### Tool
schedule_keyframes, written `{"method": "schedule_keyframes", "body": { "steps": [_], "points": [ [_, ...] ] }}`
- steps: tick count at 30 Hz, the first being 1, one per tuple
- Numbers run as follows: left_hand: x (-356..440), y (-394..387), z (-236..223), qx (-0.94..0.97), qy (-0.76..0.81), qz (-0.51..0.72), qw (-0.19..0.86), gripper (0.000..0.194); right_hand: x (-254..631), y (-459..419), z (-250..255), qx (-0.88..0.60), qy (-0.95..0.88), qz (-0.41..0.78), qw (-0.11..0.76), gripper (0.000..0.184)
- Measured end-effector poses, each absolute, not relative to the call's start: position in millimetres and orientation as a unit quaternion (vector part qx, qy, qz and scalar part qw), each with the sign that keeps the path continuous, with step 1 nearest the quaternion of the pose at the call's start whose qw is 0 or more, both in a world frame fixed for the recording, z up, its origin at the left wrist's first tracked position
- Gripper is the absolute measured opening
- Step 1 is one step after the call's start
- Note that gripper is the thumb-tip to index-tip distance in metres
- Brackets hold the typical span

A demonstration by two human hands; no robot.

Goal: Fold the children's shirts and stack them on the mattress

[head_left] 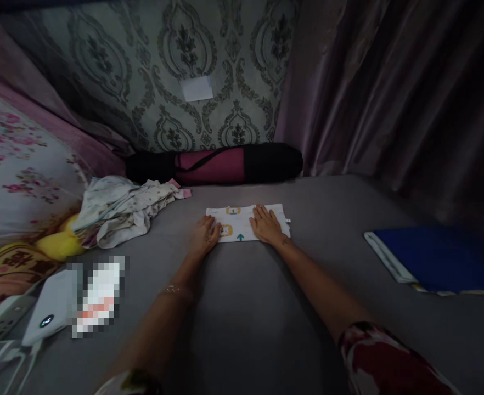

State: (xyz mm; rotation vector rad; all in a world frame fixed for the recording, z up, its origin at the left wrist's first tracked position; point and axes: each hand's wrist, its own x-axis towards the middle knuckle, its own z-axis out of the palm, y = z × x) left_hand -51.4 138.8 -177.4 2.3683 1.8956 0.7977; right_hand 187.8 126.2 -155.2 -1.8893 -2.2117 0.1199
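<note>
A white printed cloth [241, 230], folded into a flat rectangle, lies on the grey bed sheet [246, 296]. Yellow and green figures show on it, and a small white tag sticks out at its right edge. My left hand [206, 233] rests on the cloth's left end, fingers stretched forward. On its right part my right hand [265, 222] lies flat with the fingers spread. Both palms face down and grip nothing.
Crumpled light clothes [130, 208] lie to the left, near a yellow plush [61, 246]. A white power bank [55, 307] and a power strip [7, 318] sit front left. Folded blue fabric [439, 255] lies right; a black and maroon long bag [213, 165] lies along the wall.
</note>
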Motion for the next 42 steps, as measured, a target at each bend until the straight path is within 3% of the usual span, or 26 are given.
{"method": "schedule_keyframes", "body": {
  "steps": [5,10,20,24,42],
  "points": [
    [-53,140,-181,0.756,0.578,0.306,0.003,0.039,175,137,-142,-0.656,-0.747,0.066,0.079,0.058],
    [-55,141,-183,0.745,0.571,0.344,0.021,0.034,146,139,-147,-0.635,-0.760,0.055,0.132,0.059],
    [-63,145,-175,0.604,0.647,0.424,0.192,0.044,132,139,-149,-0.645,-0.752,0.061,0.121,0.057],
    [-64,144,-175,0.587,0.651,0.441,0.194,0.046,114,139,-148,-0.612,-0.774,0.027,0.161,0.057],
    [-63,141,-170,0.552,0.659,0.464,0.213,0.043,83,142,-152,-0.597,-0.788,0.063,0.135,0.060]
  ]
}}
